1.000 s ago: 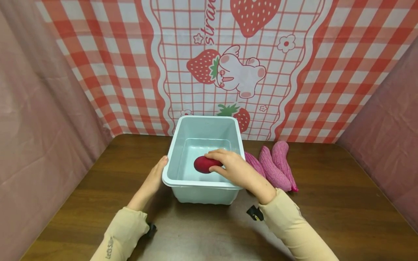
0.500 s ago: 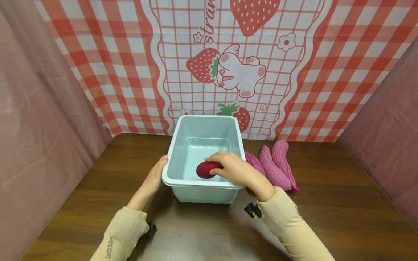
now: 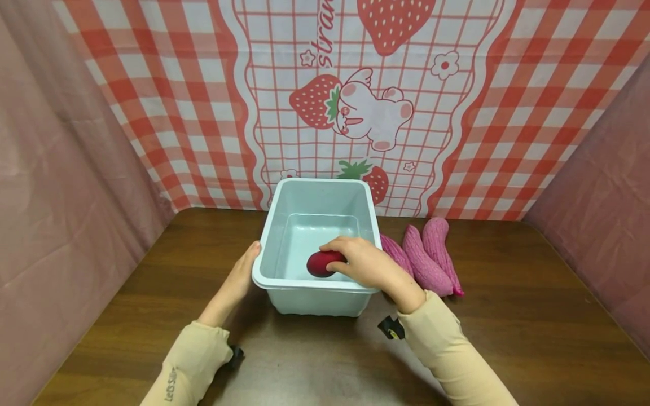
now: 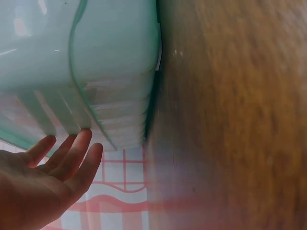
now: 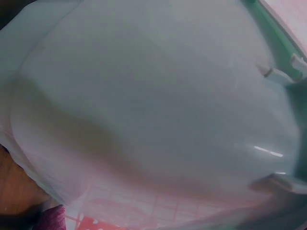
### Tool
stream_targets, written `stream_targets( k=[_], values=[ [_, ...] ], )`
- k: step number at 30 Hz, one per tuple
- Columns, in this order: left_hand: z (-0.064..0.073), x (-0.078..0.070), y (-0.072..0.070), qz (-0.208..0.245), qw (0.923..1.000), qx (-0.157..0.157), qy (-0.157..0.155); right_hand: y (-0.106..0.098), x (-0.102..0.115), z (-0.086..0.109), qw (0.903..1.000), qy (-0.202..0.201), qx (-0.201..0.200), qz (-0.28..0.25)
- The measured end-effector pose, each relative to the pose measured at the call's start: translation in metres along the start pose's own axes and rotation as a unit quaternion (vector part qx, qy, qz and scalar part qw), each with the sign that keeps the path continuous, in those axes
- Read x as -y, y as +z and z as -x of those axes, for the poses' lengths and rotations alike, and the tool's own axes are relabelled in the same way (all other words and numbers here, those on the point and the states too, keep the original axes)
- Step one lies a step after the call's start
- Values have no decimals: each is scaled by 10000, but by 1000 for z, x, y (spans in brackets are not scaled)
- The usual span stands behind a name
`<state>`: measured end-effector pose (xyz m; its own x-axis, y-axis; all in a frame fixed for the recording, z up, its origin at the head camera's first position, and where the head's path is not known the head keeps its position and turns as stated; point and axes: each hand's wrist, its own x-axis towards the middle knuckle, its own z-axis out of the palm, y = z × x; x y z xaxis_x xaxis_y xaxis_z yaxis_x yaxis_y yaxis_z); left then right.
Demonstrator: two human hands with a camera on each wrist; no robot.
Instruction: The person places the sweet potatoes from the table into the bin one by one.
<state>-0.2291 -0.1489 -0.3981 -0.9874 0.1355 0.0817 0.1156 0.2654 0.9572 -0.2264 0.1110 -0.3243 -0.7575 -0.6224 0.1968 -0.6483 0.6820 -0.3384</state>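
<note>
The right hand [image 3: 363, 261] has a narrow grip, its thumb and fingers curled round one end of a smooth dark red piece [image 3: 318, 264]. The rest of the piece sticks out to the left of the fingers. The right wrist view is mostly filled by a blurred pale wall and does not show those fingers clearly.

The held piece is within the opening of a pale blue-green bin [image 3: 319, 301], near its close end. Whether it touches the bin's floor cannot be told. Handling of this piece looks partway through: it is inside the opening but not let go.

The left hand [image 3: 237, 282] grasps nothing; its grip is wide, with the thumb up by the bin's left rim. In the left wrist view the fingers reach toward the outer wall, and the tips seem to touch it.

Just right of the bin, three long pink ribbed pieces [image 3: 427, 268] lie on the brown tabletop [image 3: 508, 316], outside the bin and in neither hand. The leftmost is partly hidden. Behind everything hangs a red-and-white checked cloth [image 3: 548, 113] with strawberry prints.
</note>
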Motion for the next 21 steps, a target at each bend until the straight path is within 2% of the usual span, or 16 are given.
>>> stream_targets(
  k=[8,21],
  values=[
    [0,-1,1,60,10000,-3,26,1,1,1,9998,59,-205,-28],
    [-1,0,1,19,10000,-14,-52,0,0,1,9995,145,-115,-240]
  ],
)
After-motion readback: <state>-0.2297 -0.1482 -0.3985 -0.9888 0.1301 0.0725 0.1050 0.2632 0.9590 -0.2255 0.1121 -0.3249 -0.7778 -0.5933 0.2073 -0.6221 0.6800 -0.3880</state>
